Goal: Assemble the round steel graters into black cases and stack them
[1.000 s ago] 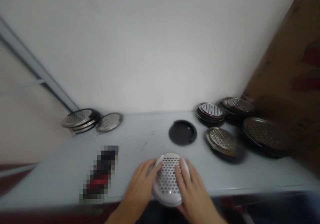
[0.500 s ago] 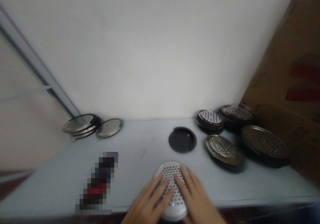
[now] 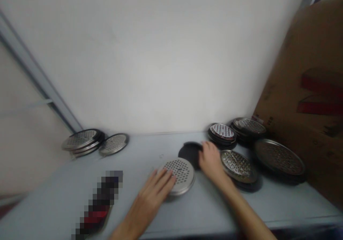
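A round perforated metal disc with a silver rim lies flat on the pale table. My left hand rests on its near left side, fingers spread over the holes. My right hand is a little farther back, with its fingers at the right edge of a round black lid. Those fingers hide part of the lid, and I cannot tell whether they grip it. A stack of perforated discs lies just right of my right hand.
More stacks of perforated discs stand at the back right, and a larger one lies by a cardboard box. Others lie at the back left. A pixelated object lies front left.
My hands have parted. The disc has moved back and left on the table and now shows a silver rim. My right hand has left it and moved to the black lid.
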`<state>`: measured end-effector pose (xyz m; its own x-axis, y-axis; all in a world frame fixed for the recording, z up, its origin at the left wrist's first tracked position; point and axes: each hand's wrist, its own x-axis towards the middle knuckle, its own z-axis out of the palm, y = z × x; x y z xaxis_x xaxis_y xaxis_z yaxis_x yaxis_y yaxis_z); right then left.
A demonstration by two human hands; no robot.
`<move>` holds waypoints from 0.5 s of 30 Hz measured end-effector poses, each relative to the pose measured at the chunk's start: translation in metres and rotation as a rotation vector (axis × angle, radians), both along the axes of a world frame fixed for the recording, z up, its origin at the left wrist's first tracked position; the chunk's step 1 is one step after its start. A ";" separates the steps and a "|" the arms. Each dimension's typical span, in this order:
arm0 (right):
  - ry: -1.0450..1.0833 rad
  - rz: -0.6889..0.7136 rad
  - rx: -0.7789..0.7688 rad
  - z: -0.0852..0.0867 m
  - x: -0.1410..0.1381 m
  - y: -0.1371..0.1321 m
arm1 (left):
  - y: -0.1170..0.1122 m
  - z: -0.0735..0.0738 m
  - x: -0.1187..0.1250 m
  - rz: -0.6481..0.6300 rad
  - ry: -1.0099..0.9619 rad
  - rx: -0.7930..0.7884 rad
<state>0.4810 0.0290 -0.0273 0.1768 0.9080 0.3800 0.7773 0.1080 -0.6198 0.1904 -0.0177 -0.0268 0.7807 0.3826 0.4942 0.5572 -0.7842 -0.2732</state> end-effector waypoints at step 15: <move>0.088 0.122 0.043 -0.037 -0.001 -0.030 | 0.006 -0.014 0.029 -0.066 0.042 -0.238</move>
